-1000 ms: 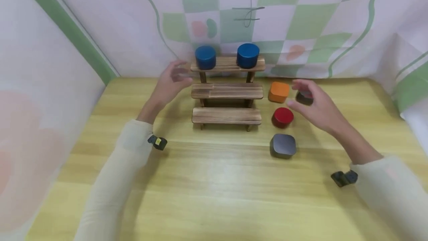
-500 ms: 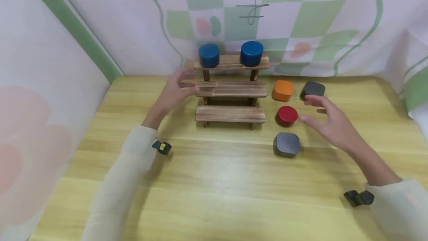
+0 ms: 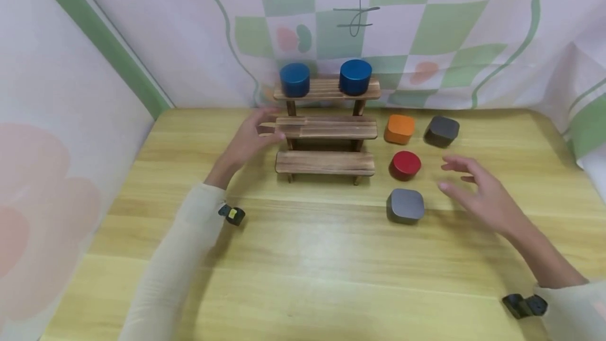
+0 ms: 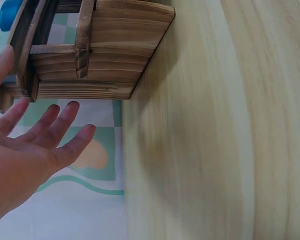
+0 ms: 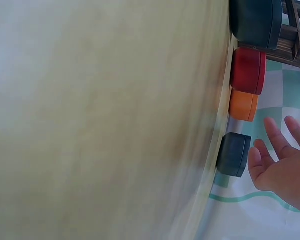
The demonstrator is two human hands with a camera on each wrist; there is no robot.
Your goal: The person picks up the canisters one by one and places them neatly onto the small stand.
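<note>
Table (image 3: 303,267): pale wood; clock faces here lie flat on it, 12 pointing away from the person.

Right hand (image 3: 480,193): released, thumb and fingers apart, nothing in its grasp, over the table beside the loose blocks. Step in hand looks like a pause between handlings or the opening of a reach; which one cannot be told.

Grey block (image 3: 406,206): at 9 o'clock from the right hand, near, not touching.

Red block (image 3: 405,166): between 9 and 10 o'clock, level with the gap between thumb and fingers. Taking it would likely call for a sideways shift and a low pinch, with care for the grey one at its 6 o'clock.

Left hand (image 3: 247,141): released too, thumb and fingers spread at the stand's 9 o'clock end; whether a fingertip touches the wood cannot be told. It seems well placed to steady the stand.

Black block (image 3: 442,131): at 11 o'clock from the right hand, just past the fingertips.

Orange block (image 3: 400,129): at 10 o'clock, between the black one and the stand.

Stand (image 3: 325,163): three wooden steps, upright, at 3 o'clock from the left hand.

Blue blocks (image 3: 355,78): two, apart on the top step, toward its 9 and 3 o'clock ends.
</note>
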